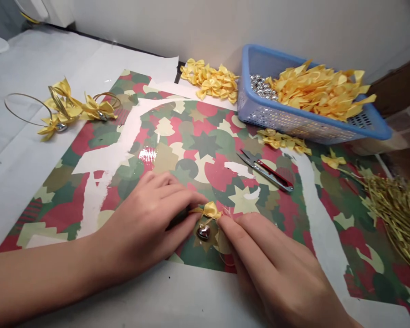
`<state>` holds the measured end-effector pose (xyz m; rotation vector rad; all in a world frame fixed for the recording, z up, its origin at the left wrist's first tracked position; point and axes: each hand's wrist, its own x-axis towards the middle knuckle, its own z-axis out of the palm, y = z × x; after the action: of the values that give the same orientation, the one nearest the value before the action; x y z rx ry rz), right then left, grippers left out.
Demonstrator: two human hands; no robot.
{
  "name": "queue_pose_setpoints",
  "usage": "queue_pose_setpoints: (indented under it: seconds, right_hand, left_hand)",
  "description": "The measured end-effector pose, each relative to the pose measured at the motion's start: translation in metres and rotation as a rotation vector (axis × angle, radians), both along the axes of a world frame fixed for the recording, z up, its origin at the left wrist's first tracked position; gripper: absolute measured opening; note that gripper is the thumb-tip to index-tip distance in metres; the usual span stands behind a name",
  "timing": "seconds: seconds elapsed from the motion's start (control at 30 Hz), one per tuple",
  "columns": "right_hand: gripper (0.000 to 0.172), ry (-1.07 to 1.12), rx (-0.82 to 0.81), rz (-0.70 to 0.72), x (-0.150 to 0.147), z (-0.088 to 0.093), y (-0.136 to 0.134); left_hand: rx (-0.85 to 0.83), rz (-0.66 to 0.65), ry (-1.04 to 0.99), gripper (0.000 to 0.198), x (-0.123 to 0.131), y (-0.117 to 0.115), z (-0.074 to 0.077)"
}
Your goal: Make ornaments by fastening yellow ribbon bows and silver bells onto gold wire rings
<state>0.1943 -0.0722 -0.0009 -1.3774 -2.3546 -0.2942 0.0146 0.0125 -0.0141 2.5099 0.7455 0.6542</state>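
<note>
Between my two hands, low in the middle of the head view, is a small yellow ribbon bow (211,210). My left hand (153,214) pinches the bow's left end between thumb and forefinger. On its right side my right hand (269,255) has its fingers closed by the bow's other end. A silver jingle bell (203,232) dangles below the bow on a thin gold loop. Part of a thin gold cord shows beneath my right fingers, and a pale strand sticks up beside them; most of what they hold is hidden.
A blue basket (314,120) holds yellow bows and silver bells. Thread snips (266,170) lie right of centre. Loose bows (212,81) sit behind. Gold cords (392,214) are bundled at right; finished bow-and-bell loops (66,109) lie left. Torn patterned paper (205,141) covers the table.
</note>
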Motion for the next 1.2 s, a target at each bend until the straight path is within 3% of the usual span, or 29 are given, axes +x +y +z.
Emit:
queue_pose_setpoints:
  seconds: [0.13,0.27,0.43,0.6,0.93,1.2]
  right_hand:
    - [0.033,0.001,-0.008,-0.033,-0.006,0.001,0.000]
    - [0.034,0.030,0.013,-0.074,-0.011,0.000,-0.002]
    - [0.028,0.040,0.035,-0.137,-0.015,-0.005,-0.005]
    - [0.023,0.083,0.030,-0.157,-0.016,-0.011,-0.007]
    - [0.022,0.082,0.151,-0.159,-0.015,-0.019,-0.008]
    - [0.017,0.127,0.134,-0.119,-0.016,-0.024,-0.009]
  left_hand:
    - [0.052,0.024,-0.003,0.007,0.002,-0.003,0.000]
    - [0.149,-0.039,-0.014,0.013,0.002,-0.006,-0.001]
    - [0.354,-0.163,-0.027,0.029,0.001,-0.010,0.000]
    - [0.568,-0.188,-0.027,0.036,0.002,-0.010,0.003]
    - [0.562,-0.150,-0.093,0.033,-0.001,-0.014,-0.014]
    - [0.556,-0.191,-0.101,0.034,0.000,-0.015,-0.012]
